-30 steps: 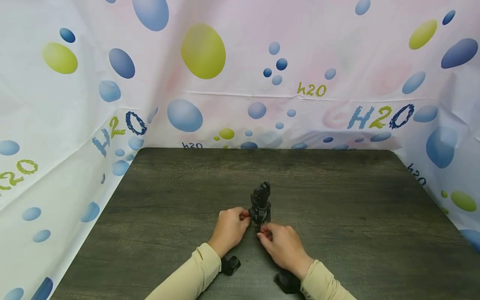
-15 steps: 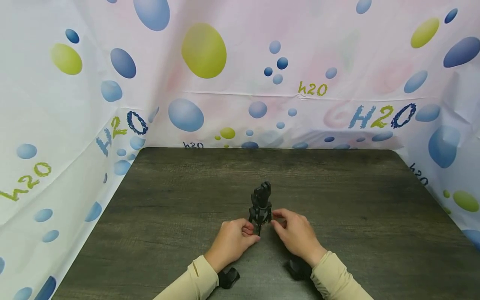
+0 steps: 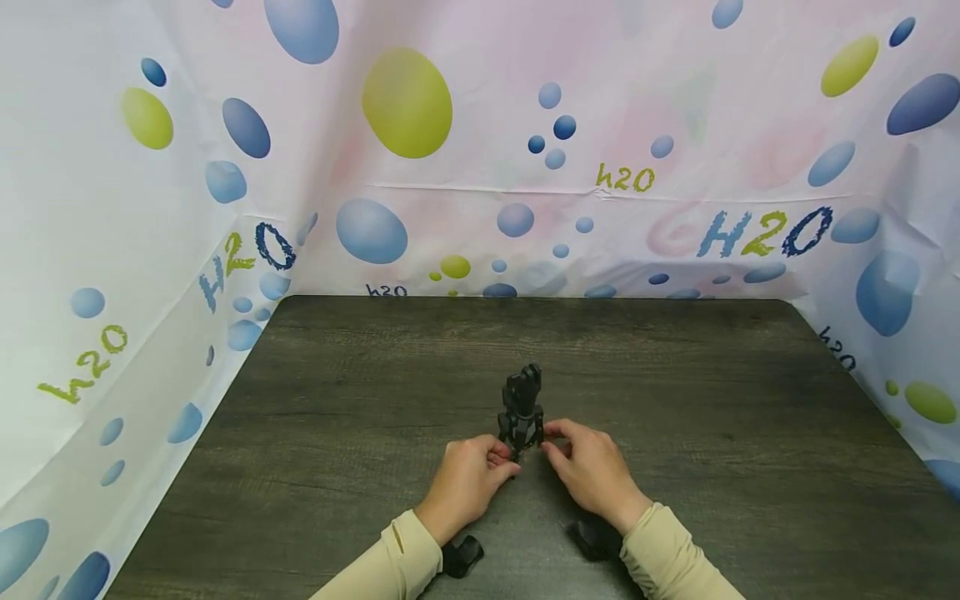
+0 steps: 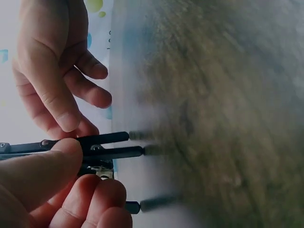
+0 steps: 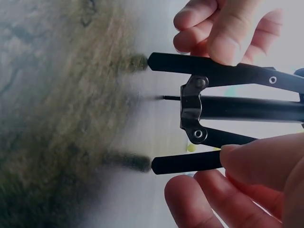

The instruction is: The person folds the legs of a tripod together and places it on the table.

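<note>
A small black tripod [image 3: 521,400] stands upright near the middle of the table, its legs held close around the centre column. My left hand [image 3: 463,482] pinches the leg nearest me between thumb and fingers. On the other side, my right hand [image 3: 596,471] pinches the right leg [image 5: 187,162]. A metal bracket [image 5: 192,109] joins the legs to the centre column in the right wrist view. Leg tips [image 4: 135,152] point at the table in the left wrist view. Too dark to make out is the detail of the tripod's top.
The dark wood-grain table [image 3: 360,367] reaches back to a white sheet [image 3: 465,100] printed with blue and green drops, which hangs at the back and both sides. Black devices sit under my left wrist [image 3: 461,557] and right wrist [image 3: 592,537].
Over the last second my right hand has left the near leg for the right one, and my left hand has shifted toward me onto the near leg. The tripod stays in place.
</note>
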The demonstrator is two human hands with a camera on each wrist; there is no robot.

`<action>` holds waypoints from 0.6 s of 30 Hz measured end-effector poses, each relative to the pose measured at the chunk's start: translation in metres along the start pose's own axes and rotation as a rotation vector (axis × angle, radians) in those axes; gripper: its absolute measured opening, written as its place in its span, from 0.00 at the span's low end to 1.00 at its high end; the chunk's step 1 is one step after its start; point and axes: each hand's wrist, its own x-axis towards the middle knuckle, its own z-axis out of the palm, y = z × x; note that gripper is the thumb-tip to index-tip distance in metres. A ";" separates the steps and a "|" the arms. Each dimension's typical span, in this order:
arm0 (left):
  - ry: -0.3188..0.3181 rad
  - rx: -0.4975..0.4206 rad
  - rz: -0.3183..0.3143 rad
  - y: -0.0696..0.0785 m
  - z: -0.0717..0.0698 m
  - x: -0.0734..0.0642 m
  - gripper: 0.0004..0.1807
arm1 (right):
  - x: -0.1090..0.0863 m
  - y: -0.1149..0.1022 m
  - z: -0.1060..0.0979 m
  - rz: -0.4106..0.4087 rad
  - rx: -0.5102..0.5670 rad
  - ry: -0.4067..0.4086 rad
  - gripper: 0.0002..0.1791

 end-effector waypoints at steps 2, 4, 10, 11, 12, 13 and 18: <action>0.017 0.015 0.009 0.000 0.000 0.000 0.05 | 0.000 0.000 0.000 -0.003 -0.004 0.003 0.09; 0.031 0.034 0.013 -0.001 0.000 0.001 0.04 | 0.000 0.000 0.000 -0.003 -0.005 0.005 0.08; 0.046 0.077 0.000 -0.001 0.000 0.002 0.04 | -0.001 0.000 0.000 0.001 -0.008 0.001 0.06; 0.048 0.083 0.000 -0.001 0.000 0.002 0.04 | -0.001 0.000 0.000 0.000 -0.011 0.001 0.05; 0.049 0.087 -0.001 -0.001 0.000 0.002 0.04 | -0.001 0.000 0.000 -0.002 -0.013 0.002 0.05; 0.050 0.089 -0.002 -0.001 -0.001 0.002 0.04 | -0.001 0.000 0.000 -0.004 -0.015 0.004 0.05; 0.056 0.096 -0.011 0.000 -0.001 0.003 0.04 | -0.001 0.000 0.000 -0.023 -0.028 0.023 0.04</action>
